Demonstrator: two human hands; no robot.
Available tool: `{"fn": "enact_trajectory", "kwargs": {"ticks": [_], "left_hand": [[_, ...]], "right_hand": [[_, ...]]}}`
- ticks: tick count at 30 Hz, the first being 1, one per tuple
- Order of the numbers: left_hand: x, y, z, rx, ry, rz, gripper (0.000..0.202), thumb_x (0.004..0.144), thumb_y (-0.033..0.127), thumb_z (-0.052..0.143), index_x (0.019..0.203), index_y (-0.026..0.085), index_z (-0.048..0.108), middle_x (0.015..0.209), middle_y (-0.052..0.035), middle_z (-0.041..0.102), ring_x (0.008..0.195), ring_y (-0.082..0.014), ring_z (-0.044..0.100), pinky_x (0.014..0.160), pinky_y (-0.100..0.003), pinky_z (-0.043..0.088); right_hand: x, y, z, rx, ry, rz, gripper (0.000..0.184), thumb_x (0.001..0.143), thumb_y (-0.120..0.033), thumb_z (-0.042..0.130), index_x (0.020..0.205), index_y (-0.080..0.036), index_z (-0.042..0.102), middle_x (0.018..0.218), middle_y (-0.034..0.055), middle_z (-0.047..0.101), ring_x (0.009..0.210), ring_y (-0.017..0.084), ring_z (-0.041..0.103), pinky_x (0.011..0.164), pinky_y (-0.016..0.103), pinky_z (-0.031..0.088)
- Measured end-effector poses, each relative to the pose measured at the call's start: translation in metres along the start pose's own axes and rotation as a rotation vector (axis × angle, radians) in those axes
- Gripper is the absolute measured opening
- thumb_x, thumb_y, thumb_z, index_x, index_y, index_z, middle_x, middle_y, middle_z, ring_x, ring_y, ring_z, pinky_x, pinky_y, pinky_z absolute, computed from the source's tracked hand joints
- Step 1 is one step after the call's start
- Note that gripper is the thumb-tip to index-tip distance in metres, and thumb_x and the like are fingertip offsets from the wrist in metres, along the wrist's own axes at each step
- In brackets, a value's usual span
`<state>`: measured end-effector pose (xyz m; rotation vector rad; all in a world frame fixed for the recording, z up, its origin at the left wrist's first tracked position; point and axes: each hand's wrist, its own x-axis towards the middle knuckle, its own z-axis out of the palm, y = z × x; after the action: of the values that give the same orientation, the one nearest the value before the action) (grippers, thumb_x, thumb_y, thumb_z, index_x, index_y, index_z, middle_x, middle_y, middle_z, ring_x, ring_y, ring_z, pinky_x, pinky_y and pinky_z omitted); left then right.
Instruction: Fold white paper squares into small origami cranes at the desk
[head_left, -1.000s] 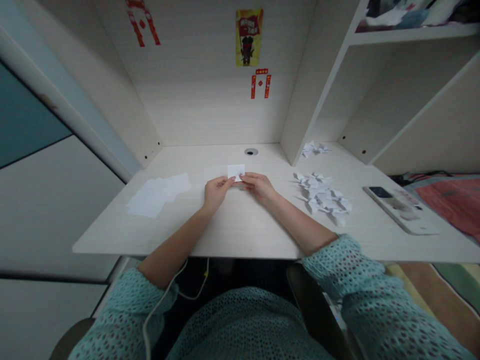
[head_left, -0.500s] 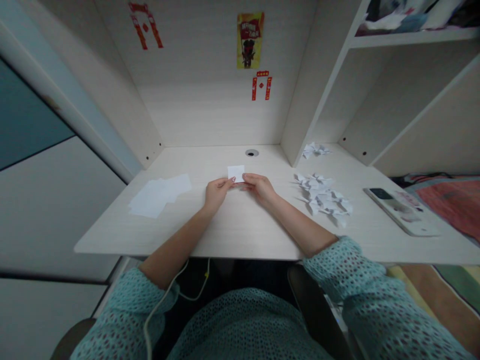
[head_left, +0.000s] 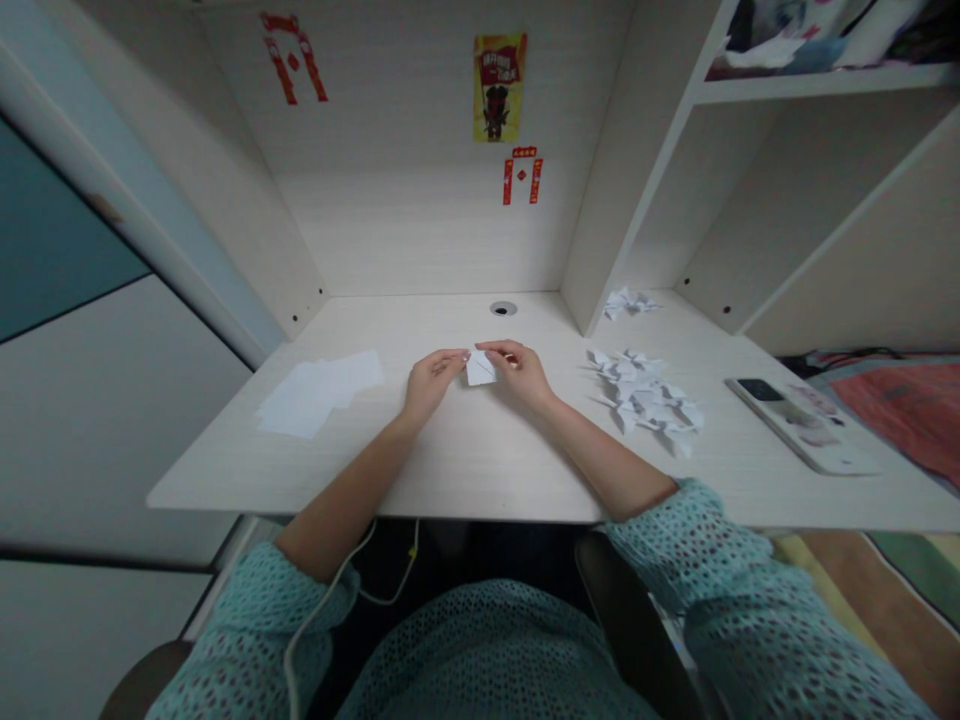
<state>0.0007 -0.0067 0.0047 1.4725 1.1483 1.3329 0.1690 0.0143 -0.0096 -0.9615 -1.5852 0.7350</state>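
Between my hands is a small square of white paper [head_left: 481, 370] with faint crease lines, just over the desk. My left hand [head_left: 436, 377] pinches its left upper corner between thumb and fingertips. At the right upper side, my right hand [head_left: 519, 368] grips it the same way, its fingers covering part of that edge. Left of my hands lies a spread of flat white paper sheets [head_left: 315, 395]. To the right sits a heap of folded white paper pieces [head_left: 646, 390].
A phone in a decorated case [head_left: 799, 425] lies at the desk's right. More folded paper [head_left: 630, 301] sits behind the upright divider [head_left: 637, 190]. A round cable hole [head_left: 503, 309] is near the back panel. A white cable [head_left: 322, 610] hangs by my left arm.
The paper square has turned and dropped from above my fingertips to below them, and crease lines now show on it. Both hands still hold it.
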Motion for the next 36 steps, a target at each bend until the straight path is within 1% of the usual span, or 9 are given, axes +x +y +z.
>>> {"fn": "enact_trajectory", "kwargs": {"ticks": [5, 8, 11, 14, 17, 19, 23, 31, 36], "left_hand": [[0.000, -0.002, 0.001, -0.003, -0.036, -0.113, 0.034, 0.065, 0.041, 0.071, 0.088, 0.016, 0.071, 0.082, -0.0071, 0.071, 0.070, -0.0153, 0.061, 0.060, -0.024, 0.042], [0.001, -0.006, -0.001, -0.020, 0.012, -0.140, 0.036, 0.064, 0.045, 0.071, 0.085, 0.016, 0.071, 0.078, -0.0059, 0.070, 0.066, -0.0131, 0.058, 0.054, -0.022, 0.038], [0.003, -0.010, -0.003, -0.060, 0.085, -0.137, 0.039, 0.063, 0.049, 0.071, 0.085, 0.017, 0.070, 0.080, -0.0056, 0.069, 0.066, -0.0125, 0.058, 0.053, -0.021, 0.038], [0.005, -0.012, -0.004, -0.103, 0.117, -0.136, 0.041, 0.063, 0.050, 0.071, 0.086, 0.017, 0.069, 0.081, -0.0057, 0.069, 0.067, -0.0125, 0.058, 0.054, -0.021, 0.039], [0.004, -0.011, -0.004, -0.139, 0.112, -0.148, 0.041, 0.063, 0.048, 0.071, 0.087, 0.016, 0.068, 0.080, -0.0063, 0.068, 0.067, -0.0127, 0.059, 0.054, -0.020, 0.041], [0.003, -0.009, -0.003, -0.156, 0.102, -0.132, 0.046, 0.064, 0.046, 0.072, 0.100, 0.017, 0.065, 0.080, -0.0059, 0.068, 0.067, -0.0133, 0.061, 0.054, -0.020, 0.042], [-0.001, -0.005, -0.001, -0.134, 0.092, -0.033, 0.068, 0.068, 0.040, 0.071, 0.129, 0.024, 0.045, 0.077, -0.0026, 0.068, 0.069, -0.0141, 0.062, 0.056, -0.021, 0.045], [0.000, -0.005, -0.001, -0.004, 0.006, 0.064, 0.038, 0.077, 0.035, 0.060, 0.113, 0.021, 0.061, 0.096, -0.0060, 0.067, 0.081, -0.0148, 0.062, 0.063, -0.022, 0.047], [-0.004, -0.001, -0.001, 0.058, -0.043, 0.100, 0.045, 0.071, 0.029, 0.067, 0.115, 0.020, 0.061, 0.098, -0.0062, 0.069, 0.087, -0.0175, 0.064, 0.080, -0.029, 0.049]], "right_hand": [[-0.005, -0.002, 0.002, -0.122, -0.021, -0.117, 0.030, 0.081, -0.033, 0.056, 0.108, -0.024, 0.065, 0.087, 0.0040, 0.065, 0.076, 0.016, 0.054, 0.073, 0.030, 0.043], [-0.005, -0.001, 0.005, 0.033, -0.036, -0.054, 0.038, 0.079, -0.036, 0.059, 0.115, -0.024, 0.059, 0.086, 0.0024, 0.062, 0.075, 0.015, 0.056, 0.068, 0.027, 0.044], [-0.004, 0.000, 0.007, 0.202, -0.129, -0.006, 0.038, 0.075, -0.039, 0.064, 0.109, -0.023, 0.060, 0.091, 0.0027, 0.064, 0.079, 0.015, 0.058, 0.067, 0.025, 0.045], [-0.004, 0.000, 0.008, 0.232, -0.207, 0.031, 0.037, 0.067, -0.038, 0.071, 0.100, -0.021, 0.065, 0.096, 0.0040, 0.068, 0.076, 0.015, 0.061, 0.070, 0.027, 0.047], [-0.004, 0.000, 0.006, 0.200, -0.205, 0.052, 0.041, 0.063, -0.034, 0.075, 0.101, -0.022, 0.067, 0.103, 0.0058, 0.069, 0.080, 0.017, 0.063, 0.077, 0.032, 0.048], [-0.004, 0.001, 0.005, 0.196, -0.209, 0.050, 0.043, 0.062, -0.033, 0.077, 0.102, -0.022, 0.068, 0.109, 0.0062, 0.068, 0.090, 0.019, 0.063, 0.084, 0.034, 0.047], [-0.002, 0.003, 0.002, 0.209, -0.223, 0.060, 0.047, 0.059, -0.033, 0.078, 0.103, -0.022, 0.069, 0.110, 0.0067, 0.067, 0.099, 0.022, 0.062, 0.089, 0.037, 0.046], [0.000, 0.001, -0.002, 0.222, -0.184, 0.103, 0.041, 0.058, -0.032, 0.079, 0.098, -0.023, 0.071, 0.107, 0.0073, 0.069, 0.096, 0.023, 0.064, 0.088, 0.037, 0.047], [0.003, 0.007, -0.007, 0.327, -0.206, 0.141, 0.043, 0.058, -0.032, 0.079, 0.098, -0.024, 0.071, 0.108, 0.0063, 0.068, 0.096, 0.021, 0.064, 0.089, 0.035, 0.047]]}}
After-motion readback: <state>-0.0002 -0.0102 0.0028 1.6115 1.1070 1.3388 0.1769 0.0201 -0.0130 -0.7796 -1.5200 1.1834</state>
